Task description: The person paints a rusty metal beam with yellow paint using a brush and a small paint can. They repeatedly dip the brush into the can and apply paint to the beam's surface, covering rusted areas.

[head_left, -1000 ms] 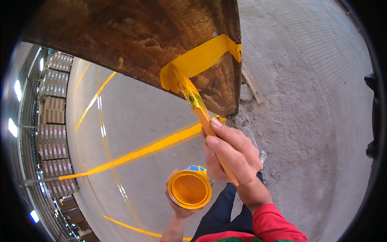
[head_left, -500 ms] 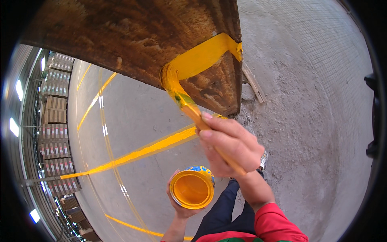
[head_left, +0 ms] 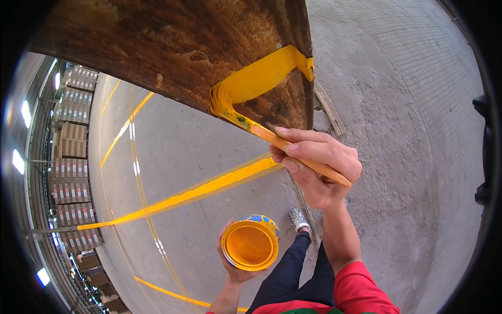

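Observation:
My right hand point(head_left: 321, 162) is closed around the wooden handle of a paintbrush point(head_left: 298, 154). The yellow-coated head of the brush presses on the lower left edge of a brown, rust-stained panel point(head_left: 172, 47). A wet yellow band point(head_left: 264, 73) crosses the panel's face and turns the corner at its right edge; streaky bristle marks show at the band's left end. Lower down, my left hand point(head_left: 232, 267) grips an open paint can point(head_left: 250, 245) from its left side and below. Yellow paint lies inside it, and the outside is blue and yellow.
Yellow lines point(head_left: 193, 186) run across the grey concrete floor. Stacked bundles point(head_left: 73, 141) line the far left side. A wooden strip point(head_left: 329, 110) lies on rough ground right of the panel. My shoe point(head_left: 298, 219) stands below the panel, near a seam in the floor.
My right hand has moved right and slightly up, and the brush handle now lies flatter. The brush head has slid rightward along the panel's lower edge. The paint can has hardly moved.

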`<move>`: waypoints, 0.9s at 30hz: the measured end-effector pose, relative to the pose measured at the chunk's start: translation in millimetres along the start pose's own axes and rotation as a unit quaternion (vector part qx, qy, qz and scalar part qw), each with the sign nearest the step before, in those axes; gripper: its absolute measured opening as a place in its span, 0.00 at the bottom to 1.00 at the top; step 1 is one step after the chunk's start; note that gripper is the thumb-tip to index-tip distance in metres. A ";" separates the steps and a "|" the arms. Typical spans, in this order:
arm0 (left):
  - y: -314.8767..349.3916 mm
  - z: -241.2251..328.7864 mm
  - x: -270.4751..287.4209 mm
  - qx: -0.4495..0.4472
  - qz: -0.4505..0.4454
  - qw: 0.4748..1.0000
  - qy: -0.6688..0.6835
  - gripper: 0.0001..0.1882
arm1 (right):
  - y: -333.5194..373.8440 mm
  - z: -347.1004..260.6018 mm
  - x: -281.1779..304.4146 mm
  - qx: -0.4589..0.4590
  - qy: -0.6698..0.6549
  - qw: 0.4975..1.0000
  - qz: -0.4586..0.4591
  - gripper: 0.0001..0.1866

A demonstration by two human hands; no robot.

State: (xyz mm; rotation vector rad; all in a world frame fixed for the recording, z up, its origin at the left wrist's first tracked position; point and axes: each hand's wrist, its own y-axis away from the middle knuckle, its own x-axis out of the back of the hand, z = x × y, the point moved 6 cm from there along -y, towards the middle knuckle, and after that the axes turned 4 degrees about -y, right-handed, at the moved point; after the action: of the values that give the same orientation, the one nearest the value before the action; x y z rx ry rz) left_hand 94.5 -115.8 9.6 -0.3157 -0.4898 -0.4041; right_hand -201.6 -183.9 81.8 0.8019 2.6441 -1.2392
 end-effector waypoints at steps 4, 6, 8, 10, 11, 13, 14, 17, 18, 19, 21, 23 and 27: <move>-1.1 0.7 1.1 -0.001 -0.001 1.000 0.007 0.71 | -1.4 0.6 0.1 -0.003 -0.003 1.000 -0.012 0.12; -1.0 1.2 1.1 -0.003 -0.005 1.000 -0.003 0.71 | -2.0 0.3 0.1 0.002 -0.003 1.000 -0.011 0.12; -0.3 0.6 1.0 -0.001 -0.004 1.000 -0.003 0.71 | -2.5 0.7 -0.1 0.002 -0.003 1.000 -0.012 0.11; 0.5 -0.4 0.4 0.001 -0.002 1.000 0.007 0.71 | -3.0 1.0 0.4 0.002 -0.003 1.000 -0.014 0.11; 0.6 -0.9 0.4 0.002 0.000 1.000 0.003 0.71 | -3.3 1.9 1.1 -0.004 -0.005 1.000 -0.012 0.11; 1.0 -1.5 0.3 0.000 0.002 1.000 0.006 0.71 | -3.5 4.1 2.9 -0.017 -0.009 1.000 -0.011 0.11; 1.5 -1.7 -0.9 -0.001 0.001 1.000 -0.001 0.71 | -3.6 4.7 4.9 -0.018 -0.012 1.000 -0.010 0.10; 1.8 -1.6 -0.6 0.001 -0.001 1.000 -0.007 0.71 | -4.9 8.3 7.7 -0.025 -0.026 0.999 -0.015 0.10; 1.8 -1.5 -0.7 0.004 -0.001 1.000 -0.007 0.71 | -6.0 10.2 8.8 -0.027 -0.032 0.999 -0.016 0.10; 2.0 -1.5 -0.7 0.006 0.000 1.000 -0.002 0.71 | -6.9 12.2 10.1 -0.031 -0.035 0.999 -0.017 0.10; 2.0 -1.4 -1.3 0.006 0.001 1.000 -0.003 0.71 | -9.7 15.7 12.4 -0.032 -0.059 0.997 -0.025 0.09; 2.1 -1.4 -1.5 0.006 0.002 1.000 0.000 0.71 | -13.3 19.4 14.5 -0.030 -0.079 0.996 -0.042 0.09; 1.8 -2.1 -0.1 0.007 0.001 1.000 0.000 0.71 | -18.3 26.2 18.4 -0.027 -0.106 0.991 -0.070 0.09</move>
State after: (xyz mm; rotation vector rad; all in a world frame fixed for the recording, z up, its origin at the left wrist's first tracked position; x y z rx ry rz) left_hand 96.0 -115.0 7.4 -0.3016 -0.4914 -0.3979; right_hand -229.7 -205.4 71.2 0.4535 2.5835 -1.2048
